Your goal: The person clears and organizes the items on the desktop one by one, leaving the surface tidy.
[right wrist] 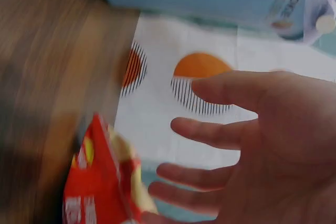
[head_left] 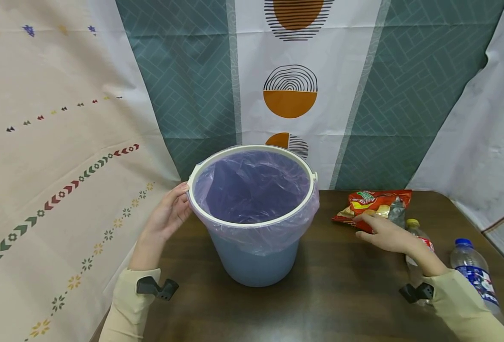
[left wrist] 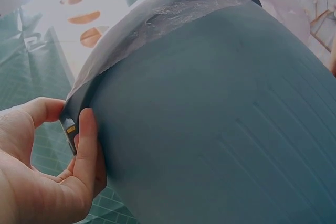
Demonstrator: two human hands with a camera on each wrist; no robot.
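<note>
A blue trash bin (head_left: 258,268) lined with a translucent pinkish bag (head_left: 273,242) stands upright on the brown table. My left hand (head_left: 166,216) pinches the left side of its white rim (head_left: 252,224); in the left wrist view, thumb and fingers lie on either side of the rim's edge. Over by the red snack bag (head_left: 365,198), my right hand (head_left: 384,235) is held with its fingers spread. The right wrist view shows that hand (right wrist: 252,145) holding nothing, beside the snack bag (right wrist: 94,182); whether they touch, I cannot tell.
A plastic bottle with a yellow cap (head_left: 412,222) is partly hidden by my right forearm. Farther right is a clear bottle with a blue cap (head_left: 463,243). A greyish crumpled thing (head_left: 397,213) sits against the snack bag. Patterned cloth (head_left: 205,90) hangs behind the table.
</note>
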